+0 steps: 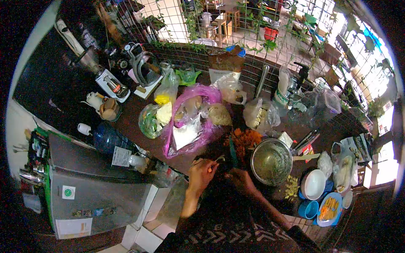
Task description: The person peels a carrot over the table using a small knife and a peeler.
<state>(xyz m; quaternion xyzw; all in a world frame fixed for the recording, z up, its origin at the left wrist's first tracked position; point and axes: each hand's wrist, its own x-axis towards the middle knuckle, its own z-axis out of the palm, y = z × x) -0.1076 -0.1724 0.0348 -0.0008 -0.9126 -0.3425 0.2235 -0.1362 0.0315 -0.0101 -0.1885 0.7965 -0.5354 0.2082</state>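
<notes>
My left hand (200, 173) is closed, its fingertips pinched around a small orange piece (209, 170) that looks like carrot. To its right, my right hand (241, 180) is closed around the handle of a knife (233, 152). The teal blade points away from me, its far end beside a heap of finely cut orange carrot (245, 141). The dark surface under the hands is too dim to make out. Right of the knife stands a metal bowl (272, 162) with a pale, wet residue inside.
An open purple plastic bag (171, 137) holding white packets lies ahead. Clear food bags (261, 116) stand behind the carrot. At right are a white bowl (313, 184), a blue cup (309, 209) and a plate of orange food (329, 209). A wire grid (198, 25) borders the counter's back.
</notes>
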